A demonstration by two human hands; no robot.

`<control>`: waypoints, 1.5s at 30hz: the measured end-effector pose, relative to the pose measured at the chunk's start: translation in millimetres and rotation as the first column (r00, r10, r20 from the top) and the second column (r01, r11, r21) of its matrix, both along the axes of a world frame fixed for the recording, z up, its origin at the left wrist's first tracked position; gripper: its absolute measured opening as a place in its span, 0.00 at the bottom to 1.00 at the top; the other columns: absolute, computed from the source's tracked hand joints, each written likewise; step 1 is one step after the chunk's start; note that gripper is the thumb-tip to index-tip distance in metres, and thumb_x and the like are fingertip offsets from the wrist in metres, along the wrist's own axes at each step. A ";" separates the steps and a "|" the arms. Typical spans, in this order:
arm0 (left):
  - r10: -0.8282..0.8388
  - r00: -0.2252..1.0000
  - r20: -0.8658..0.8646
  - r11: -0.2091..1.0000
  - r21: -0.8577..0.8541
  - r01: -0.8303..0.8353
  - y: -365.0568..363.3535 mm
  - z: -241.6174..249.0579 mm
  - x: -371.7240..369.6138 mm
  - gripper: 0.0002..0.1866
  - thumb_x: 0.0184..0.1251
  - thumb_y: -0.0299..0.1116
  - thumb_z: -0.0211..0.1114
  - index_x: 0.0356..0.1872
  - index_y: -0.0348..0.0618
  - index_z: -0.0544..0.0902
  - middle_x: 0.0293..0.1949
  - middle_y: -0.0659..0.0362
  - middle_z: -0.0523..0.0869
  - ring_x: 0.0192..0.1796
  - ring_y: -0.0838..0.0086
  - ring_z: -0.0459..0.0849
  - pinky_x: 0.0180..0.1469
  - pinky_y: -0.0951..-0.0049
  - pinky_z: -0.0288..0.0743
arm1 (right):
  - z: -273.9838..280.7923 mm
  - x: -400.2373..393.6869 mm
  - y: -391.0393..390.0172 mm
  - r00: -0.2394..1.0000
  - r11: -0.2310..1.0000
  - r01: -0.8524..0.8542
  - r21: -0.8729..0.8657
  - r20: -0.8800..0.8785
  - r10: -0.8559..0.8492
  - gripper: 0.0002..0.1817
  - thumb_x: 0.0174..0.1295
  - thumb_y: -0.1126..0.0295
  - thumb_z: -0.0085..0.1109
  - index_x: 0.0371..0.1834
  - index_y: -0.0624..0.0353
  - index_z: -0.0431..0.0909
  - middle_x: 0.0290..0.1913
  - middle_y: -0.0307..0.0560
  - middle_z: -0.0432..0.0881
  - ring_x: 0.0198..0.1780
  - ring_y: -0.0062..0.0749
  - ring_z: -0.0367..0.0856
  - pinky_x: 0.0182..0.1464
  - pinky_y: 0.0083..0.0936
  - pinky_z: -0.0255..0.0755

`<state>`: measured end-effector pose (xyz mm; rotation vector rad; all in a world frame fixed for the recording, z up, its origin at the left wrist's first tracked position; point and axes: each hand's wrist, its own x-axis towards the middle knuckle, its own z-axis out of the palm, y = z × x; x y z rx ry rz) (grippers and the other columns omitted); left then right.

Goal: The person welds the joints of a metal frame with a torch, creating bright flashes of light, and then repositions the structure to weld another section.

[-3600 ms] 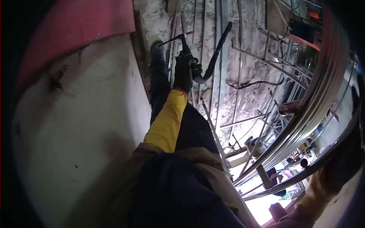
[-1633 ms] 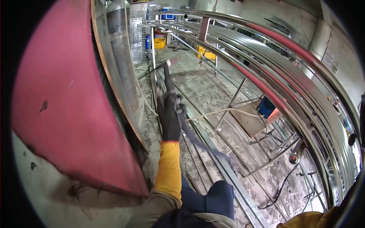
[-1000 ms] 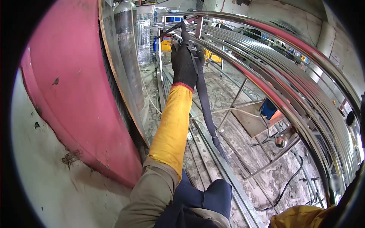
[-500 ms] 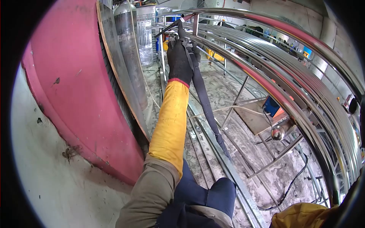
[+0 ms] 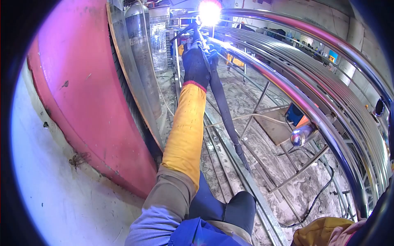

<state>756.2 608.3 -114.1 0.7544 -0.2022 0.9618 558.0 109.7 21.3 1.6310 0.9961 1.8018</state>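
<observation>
My left hand [image 5: 196, 67], in a black glove with a red cuff and a yellow sleeve, is closed around a TIG welding torch [image 5: 196, 33]. A dark sheathed cable [image 5: 225, 108] hangs from the torch toward the floor. Just above the hand, a bright white arc [image 5: 209, 13] glares at the upper bent metal tube [image 5: 283, 21], hiding the torch tip and the joint. Below it runs a second polished tube [image 5: 271, 74]. At the bottom right shows part of a yellow-brown sleeve [image 5: 320, 233]; my right hand itself does not show.
A curved pink panel [image 5: 86, 94] and a gas cylinder [image 5: 139, 53] stand on the left. Many parallel metal tubes [image 5: 328, 76] fill the right side. A blue and orange machine [image 5: 296, 115] sits on a board [image 5: 273, 127]. Long metal bars [image 5: 242, 184] lie along the floor.
A bright arc has lit at the torch tip, casting blue-violet light over the panel, tubes and sleeve. My left hand has barely moved and still holds the torch.
</observation>
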 end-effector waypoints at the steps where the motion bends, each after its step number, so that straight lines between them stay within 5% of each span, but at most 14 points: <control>1: -0.005 1.000 -0.003 1.000 -0.028 0.005 -1.6 1.6 -1.0 0.09 0.89 0.31 0.54 0.60 0.46 0.78 0.29 0.61 0.80 0.24 0.72 0.80 0.28 0.68 0.84 | -4.2 5.7 -2.7 1.000 1.000 -0.002 0.001 0.000 0.002 0.13 0.90 0.67 0.54 0.62 0.62 0.85 0.51 0.45 0.96 0.51 0.32 0.95 0.94 0.56 0.50; 4: 0.028 0.999 -0.016 0.999 -0.023 -0.028 -2.9 0.7 -1.1 0.08 0.88 0.32 0.55 0.60 0.46 0.78 0.30 0.61 0.81 0.25 0.71 0.82 0.28 0.66 0.84 | -13.3 16.8 -5.2 0.848 0.853 -0.389 0.348 -0.226 0.479 0.11 0.88 0.68 0.58 0.61 0.63 0.84 0.51 0.46 0.96 0.50 0.32 0.95 0.94 0.53 0.53; 8: 0.051 0.998 -0.037 0.998 -0.026 -0.052 -3.0 0.8 -4.7 0.08 0.87 0.34 0.59 0.59 0.47 0.77 0.33 0.56 0.85 0.28 0.67 0.87 0.29 0.63 0.86 | -15.3 -9.1 28.1 1.000 0.981 0.027 0.194 -0.019 -0.024 0.12 0.89 0.69 0.55 0.61 0.59 0.87 0.44 0.45 0.95 0.44 0.31 0.93 0.94 0.57 0.50; 12: 0.003 0.995 -0.096 0.996 -0.094 -0.012 1.3 0.5 -5.7 0.08 0.85 0.36 0.61 0.56 0.49 0.76 0.37 0.49 0.89 0.31 0.58 0.91 0.30 0.57 0.86 | -11.1 -14.0 30.0 0.865 0.838 0.465 0.286 0.053 -0.498 0.17 0.88 0.68 0.48 0.46 0.55 0.90 0.35 0.42 0.91 0.35 0.30 0.89 0.95 0.61 0.46; 16: 0.001 0.996 -0.090 0.996 -0.089 -0.009 2.9 0.3 -6.1 0.07 0.85 0.36 0.61 0.55 0.48 0.76 0.37 0.49 0.89 0.31 0.59 0.91 0.29 0.57 0.86 | -11.6 -9.5 52.5 0.953 0.968 0.229 0.104 0.177 -0.245 0.24 0.88 0.67 0.42 0.33 0.55 0.84 0.28 0.41 0.84 0.30 0.31 0.83 0.95 0.60 0.45; 18: 0.013 0.997 -0.075 0.999 -0.051 -0.017 2.1 -0.7 -7.6 0.07 0.85 0.35 0.61 0.56 0.48 0.76 0.37 0.49 0.89 0.30 0.59 0.90 0.29 0.57 0.85 | -15.6 -24.6 81.7 0.775 0.632 0.621 0.465 -0.238 -0.586 0.24 0.87 0.67 0.38 0.29 0.55 0.78 0.24 0.41 0.75 0.27 0.33 0.76 0.94 0.60 0.46; 22: 0.017 0.998 -0.058 0.997 -0.080 -0.021 1.7 -0.7 -5.5 0.07 0.86 0.36 0.60 0.55 0.47 0.77 0.37 0.49 0.89 0.30 0.59 0.90 0.29 0.57 0.85 | -16.3 -19.8 56.2 0.731 0.664 0.662 0.347 -0.104 -0.675 0.19 0.82 0.70 0.41 0.29 0.55 0.76 0.22 0.42 0.68 0.25 0.34 0.71 0.94 0.59 0.47; 24: -0.026 0.998 -0.049 0.994 -0.108 0.021 4.0 -0.8 -5.5 0.08 0.86 0.37 0.59 0.53 0.45 0.77 0.37 0.49 0.88 0.31 0.59 0.90 0.30 0.57 0.86 | -16.2 -19.1 55.9 0.913 0.867 0.402 0.294 -0.064 -0.402 0.16 0.77 0.73 0.43 0.30 0.55 0.77 0.23 0.41 0.70 0.26 0.35 0.73 0.94 0.60 0.47; 30: -0.069 0.997 -0.038 0.988 -0.143 0.063 2.6 0.5 -6.5 0.10 0.87 0.38 0.57 0.52 0.43 0.79 0.40 0.47 0.88 0.34 0.59 0.91 0.31 0.58 0.86 | -12.1 -19.5 65.9 0.710 0.678 0.656 0.332 0.035 -0.704 0.17 0.82 0.73 0.46 0.32 0.53 0.81 0.27 0.40 0.80 0.30 0.37 0.82 0.94 0.64 0.45; 34: -0.086 0.996 -0.001 0.988 -0.130 0.085 1.7 -3.2 -6.0 0.10 0.87 0.36 0.57 0.53 0.41 0.80 0.39 0.50 0.87 0.33 0.63 0.89 0.32 0.61 0.87 | -7.1 -5.3 27.5 0.905 0.932 0.352 0.082 0.226 -0.361 0.16 0.85 0.72 0.48 0.38 0.53 0.84 0.33 0.38 0.87 0.37 0.34 0.89 0.94 0.64 0.45; 36: 0.063 0.998 -0.005 0.995 0.079 -0.062 -1.4 -5.7 -7.1 0.10 0.87 0.34 0.56 0.53 0.38 0.80 0.37 0.54 0.85 0.31 0.68 0.86 0.32 0.66 0.86 | -7.3 -2.7 21.8 0.992 0.993 -0.113 0.042 -0.047 0.115 0.12 0.87 0.72 0.51 0.44 0.55 0.85 0.38 0.38 0.91 0.40 0.33 0.92 0.95 0.61 0.46; 40: 0.042 0.999 -0.018 0.996 0.079 -0.041 4.0 -10.1 -5.8 0.09 0.87 0.33 0.56 0.53 0.38 0.81 0.34 0.58 0.82 0.29 0.71 0.84 0.32 0.69 0.86 | 9.4 2.3 -10.4 1.000 0.998 -0.009 -0.062 0.004 0.009 0.10 0.88 0.70 0.55 0.46 0.56 0.84 0.37 0.37 0.90 0.39 0.33 0.92 0.96 0.58 0.45; 43: 0.517 0.856 -0.018 0.704 0.577 -0.413 9.2 -14.2 -4.9 0.09 0.86 0.33 0.59 0.54 0.39 0.81 0.35 0.57 0.84 0.29 0.70 0.85 0.31 0.66 0.86 | 9.0 0.5 -5.4 0.987 0.991 0.099 -0.087 0.132 -0.087 0.08 0.87 0.70 0.59 0.45 0.56 0.83 0.38 0.38 0.90 0.38 0.32 0.91 0.96 0.55 0.45; 45: 0.041 0.999 -0.029 0.992 0.119 -0.037 7.2 -9.6 -8.2 0.10 0.86 0.36 0.62 0.55 0.41 0.83 0.38 0.56 0.88 0.35 0.70 0.90 0.33 0.69 0.85 | 1.8 -0.2 10.7 0.988 0.996 0.048 -0.074 0.148 -0.037 0.07 0.86 0.70 0.60 0.51 0.56 0.87 0.37 0.38 0.91 0.37 0.32 0.91 0.95 0.59 0.47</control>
